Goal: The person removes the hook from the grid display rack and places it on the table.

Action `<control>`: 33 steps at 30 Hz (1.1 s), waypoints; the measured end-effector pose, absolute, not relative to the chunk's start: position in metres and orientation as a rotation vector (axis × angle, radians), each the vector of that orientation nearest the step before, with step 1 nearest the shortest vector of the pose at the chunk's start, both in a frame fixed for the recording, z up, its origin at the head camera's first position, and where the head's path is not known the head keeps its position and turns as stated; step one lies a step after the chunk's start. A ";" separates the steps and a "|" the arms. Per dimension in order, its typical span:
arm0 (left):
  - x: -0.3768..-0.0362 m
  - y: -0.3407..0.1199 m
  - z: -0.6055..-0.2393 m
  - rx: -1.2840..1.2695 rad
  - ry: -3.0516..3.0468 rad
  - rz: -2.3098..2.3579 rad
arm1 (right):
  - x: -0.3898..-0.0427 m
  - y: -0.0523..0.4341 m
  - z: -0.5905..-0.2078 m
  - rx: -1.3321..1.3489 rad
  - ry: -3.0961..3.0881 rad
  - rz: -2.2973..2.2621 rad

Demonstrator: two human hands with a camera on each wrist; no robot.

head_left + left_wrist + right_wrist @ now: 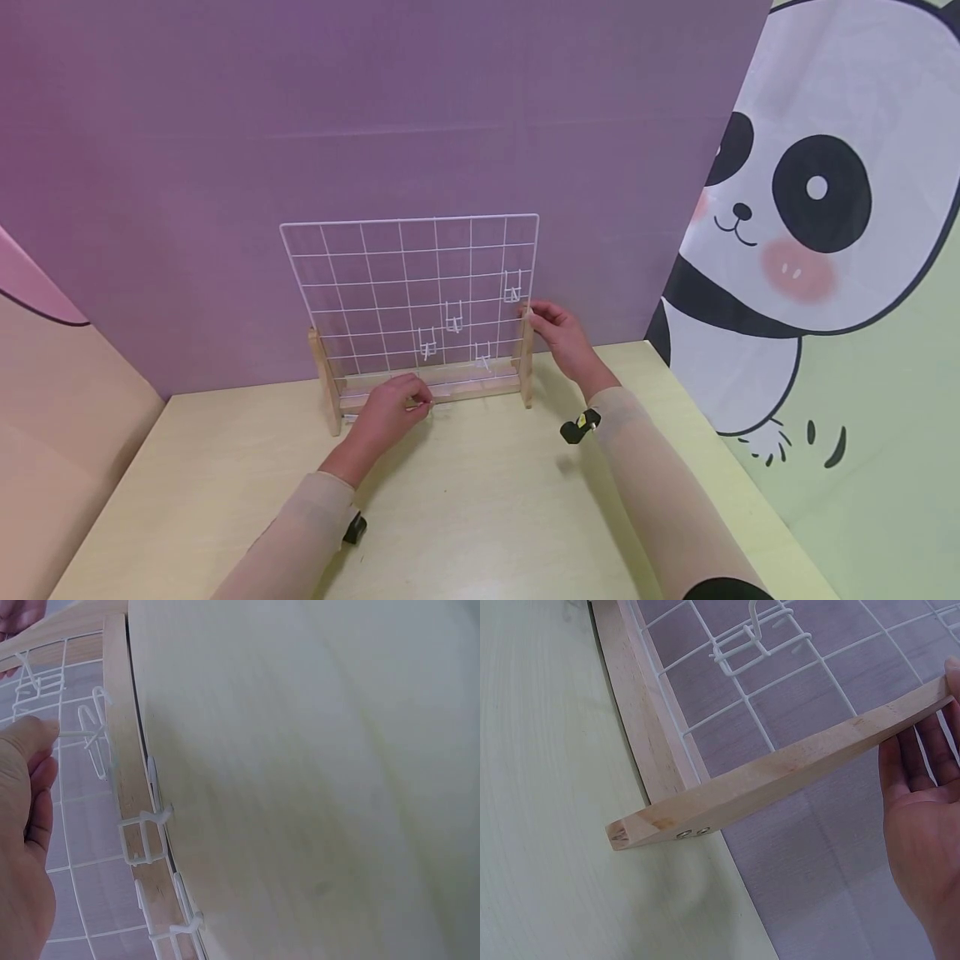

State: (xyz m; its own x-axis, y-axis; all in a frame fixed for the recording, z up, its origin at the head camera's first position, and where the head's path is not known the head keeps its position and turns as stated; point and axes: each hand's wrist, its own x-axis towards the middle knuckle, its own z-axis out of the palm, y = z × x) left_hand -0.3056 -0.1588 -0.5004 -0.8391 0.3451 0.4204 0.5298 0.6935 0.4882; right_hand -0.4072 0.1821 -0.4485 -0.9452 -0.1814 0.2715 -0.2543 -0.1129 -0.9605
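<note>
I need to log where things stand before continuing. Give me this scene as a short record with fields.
Left hand: pinches a white hook
Right hand: holds the right post of the stand
Wire grid: white, standing in the wooden stand
Hung hooks: four, on the grid's right half
Other hooks: at least two, by the stand's base
Surface: pale table

Panda picture [821, 200], purple backdrop [412, 117], pale tabletop [480, 508]

I see the left hand [22, 832] and right hand [930, 825] cropped in their wrist views, the panda [795, 237] cut off at right.
</note>
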 end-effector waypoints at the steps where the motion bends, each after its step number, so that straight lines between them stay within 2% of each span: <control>1: -0.306 -0.159 -0.501 -0.694 -2.618 -0.882 | -0.407 0.182 -0.448 0.501 -2.060 2.250; 26: -0.311 -0.157 -0.504 -0.717 -2.753 -0.894 | -0.405 0.181 -0.448 0.499 -2.027 2.265; 33: -0.309 -0.159 -0.503 -0.807 -2.753 -0.885 | -0.406 0.182 -0.448 0.478 -2.050 2.259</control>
State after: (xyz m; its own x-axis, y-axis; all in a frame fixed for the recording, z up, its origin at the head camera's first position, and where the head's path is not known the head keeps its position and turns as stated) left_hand -0.3093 -0.1590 -0.5029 -0.8465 0.4499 0.2847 0.5315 0.6833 0.5005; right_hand -0.4061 0.1820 -0.4478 -0.9507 -0.1662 0.2618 -0.2445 -0.1176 -0.9625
